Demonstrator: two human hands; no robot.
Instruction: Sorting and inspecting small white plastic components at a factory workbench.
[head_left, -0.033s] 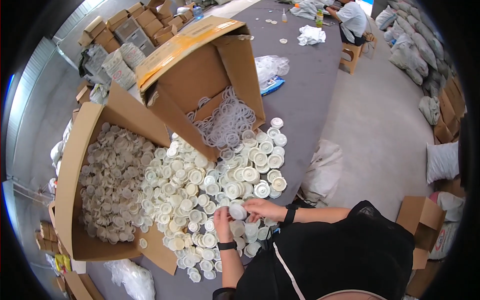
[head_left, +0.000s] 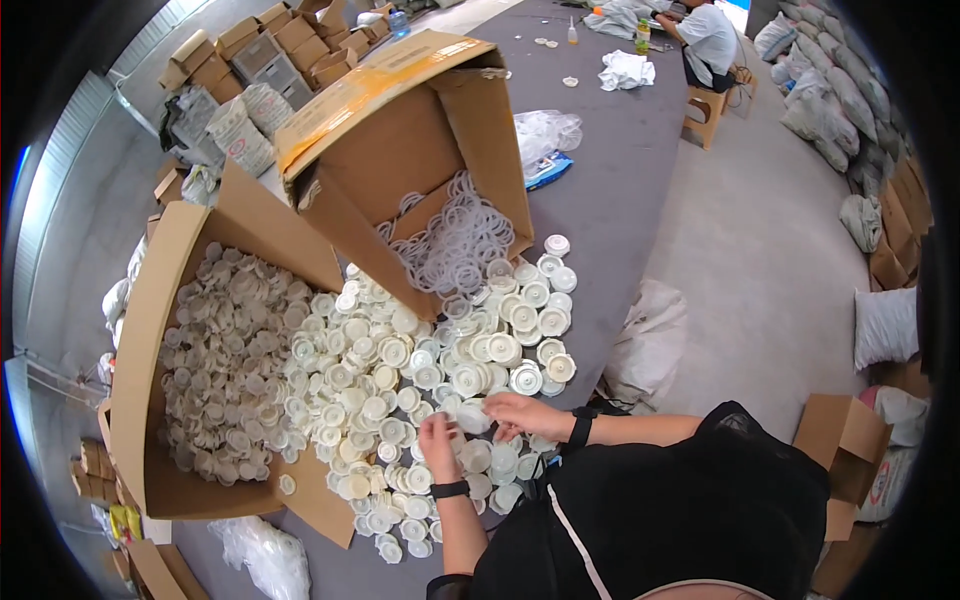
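Fingers of our right hand (head_left: 522,412) appear pinched on a translucent white, round plastic cap (head_left: 472,419) above scattered pale plastic discs (head_left: 502,348); our left hand (head_left: 439,447) has eased slightly away (its grip we cannot tell), leaving the cap chiefly to the right.

Path free over tabletop (head_left: 605,230) R of disc pile (head_left: 502,348); tall carton (head_left: 390,135) blocks fwd, wide carton (head_left: 150,380) L.
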